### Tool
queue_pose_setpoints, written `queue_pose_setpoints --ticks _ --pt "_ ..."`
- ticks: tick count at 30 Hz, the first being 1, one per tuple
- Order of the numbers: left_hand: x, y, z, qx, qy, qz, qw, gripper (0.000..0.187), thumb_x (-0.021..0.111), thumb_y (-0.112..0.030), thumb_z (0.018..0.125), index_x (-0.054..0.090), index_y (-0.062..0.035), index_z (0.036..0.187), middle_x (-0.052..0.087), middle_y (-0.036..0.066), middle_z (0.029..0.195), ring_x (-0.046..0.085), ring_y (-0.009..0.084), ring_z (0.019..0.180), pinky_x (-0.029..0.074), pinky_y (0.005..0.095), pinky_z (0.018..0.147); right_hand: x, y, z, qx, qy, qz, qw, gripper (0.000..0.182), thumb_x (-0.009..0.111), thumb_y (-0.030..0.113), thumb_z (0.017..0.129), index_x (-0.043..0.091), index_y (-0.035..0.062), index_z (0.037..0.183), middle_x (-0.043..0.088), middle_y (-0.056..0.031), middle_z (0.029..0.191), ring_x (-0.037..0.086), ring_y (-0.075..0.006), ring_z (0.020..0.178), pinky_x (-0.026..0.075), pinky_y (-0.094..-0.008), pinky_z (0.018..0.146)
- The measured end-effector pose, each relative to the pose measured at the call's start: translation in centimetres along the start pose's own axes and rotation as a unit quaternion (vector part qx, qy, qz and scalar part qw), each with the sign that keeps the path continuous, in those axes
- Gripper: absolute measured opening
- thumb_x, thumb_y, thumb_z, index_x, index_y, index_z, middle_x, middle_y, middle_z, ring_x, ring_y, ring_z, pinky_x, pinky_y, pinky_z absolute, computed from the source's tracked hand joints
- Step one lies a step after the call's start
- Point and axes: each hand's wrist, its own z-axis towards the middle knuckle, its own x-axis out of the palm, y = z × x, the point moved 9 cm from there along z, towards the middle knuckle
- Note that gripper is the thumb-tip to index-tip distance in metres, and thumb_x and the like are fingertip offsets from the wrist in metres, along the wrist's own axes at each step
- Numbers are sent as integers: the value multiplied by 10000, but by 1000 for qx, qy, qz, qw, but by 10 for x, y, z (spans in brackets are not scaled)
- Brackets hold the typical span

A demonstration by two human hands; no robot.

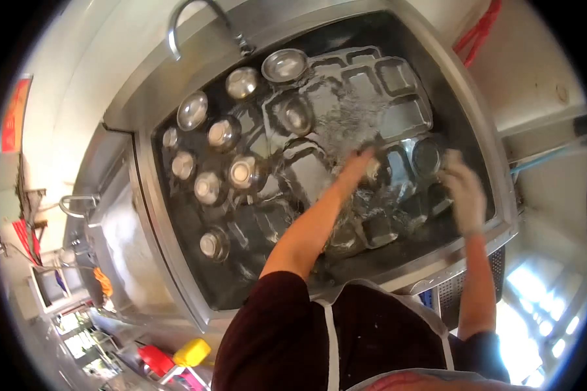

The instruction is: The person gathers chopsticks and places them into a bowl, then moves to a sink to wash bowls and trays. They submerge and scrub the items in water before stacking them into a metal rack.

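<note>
Steel trays (398,117) lie submerged in the sink (502,195); left hand (359,163) reaches underwater, grip unclear, gloved right hand (464,189) seems open, so scrubbing wants one tray pinned firmly

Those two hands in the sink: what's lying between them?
In the head view, submerged compartment trays lie between the left hand and right hand.

left hand (361,166): fingers blurred, dipped among wet trays (398,117)
right hand (464,190): motion-blurred, grip unclear
lower left clutter: too small to tell
tap (189,19): top cut off
</note>
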Motion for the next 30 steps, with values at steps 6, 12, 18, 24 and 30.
queue_pose_setpoints --ticks 6,12,18,24,30 --pt "-18 -45 -69 -41 93 -137 985 454 554 -335 885 526 -10 1201 562 205 1121 584 307 872 477 401 767 159 -6 1 93 261 281 919 658 639 275 843 355 -48 1342 477 -195 1296 460 -258 1207 358 -363 1030" --pt "-100 -234 -59 370 -291 459 754 780 776 -357 657 427 -94 1304 356 222 1353 331 375 1266 356 504 970 181 26 -46 195 280 509 790 462 588 211 884 441 -23 1254 572 -112 1138 568 -215 1037 486 -397 895" --pt "-92 -105 22 244 80 606 753 840 747 -512 639 469 -71 1298 499 198 1296 489 354 1182 407 431 972 145 3 -100 187 160 616 749 398 557 274 912 472 10 1197 554 -53 1091 547 -164 955 484 -319 802" --pt "-140 -55 40 -77 -4 634 770 861 687 -521 732 410 43 1320 613 224 1062 617 340 889 492 396 754 17 36 -96 -1 138 798 587 511 657 325 833 452 99 1243 521 -105 1196 523 -256 1090 496 -422 884" --pt "-117 -96 -62 10 -72 203 976 488 575 -225 891 434 11 1294 598 109 1064 599 232 885 492 375 743 -177 -115 -143 -99 -193 722 657 465 449 373 935 436 74 1291 567 -90 1196 563 -227 1077 505 -289 847"
